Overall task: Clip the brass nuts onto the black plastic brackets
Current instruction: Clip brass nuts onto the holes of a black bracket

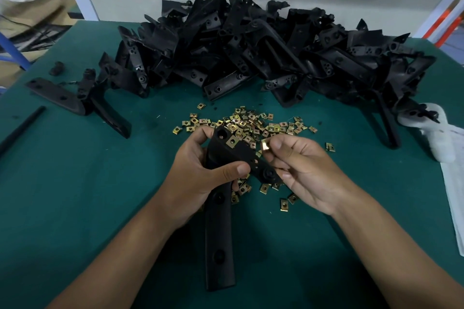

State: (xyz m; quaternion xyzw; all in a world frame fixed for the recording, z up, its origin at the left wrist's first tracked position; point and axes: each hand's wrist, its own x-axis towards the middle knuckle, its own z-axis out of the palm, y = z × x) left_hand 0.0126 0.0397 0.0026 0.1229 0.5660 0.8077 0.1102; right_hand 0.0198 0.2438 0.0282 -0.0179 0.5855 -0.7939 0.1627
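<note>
Barely started, by the look of it. The bracket (221,198) in hand already has one nut (232,142) clipped on near its top end, and the left hand (198,173) is wrapped round it, thumb pressed across the bend. The right hand (298,170) is pinching a second loose nut (265,145) between thumb and forefinger, just beside the bracket's edge, at about 3 o'clock from the clipped one. It's not on yet.

Loads left: a big heap of brackets (263,50) sits at 12 o'clock on the green table (75,195), and loose nuts (253,124) are scattered between heap and hands.

The bracket is matte black plastic, L-shaped, with round holes along it. The nuts are small, folded, brassy squares.
</note>
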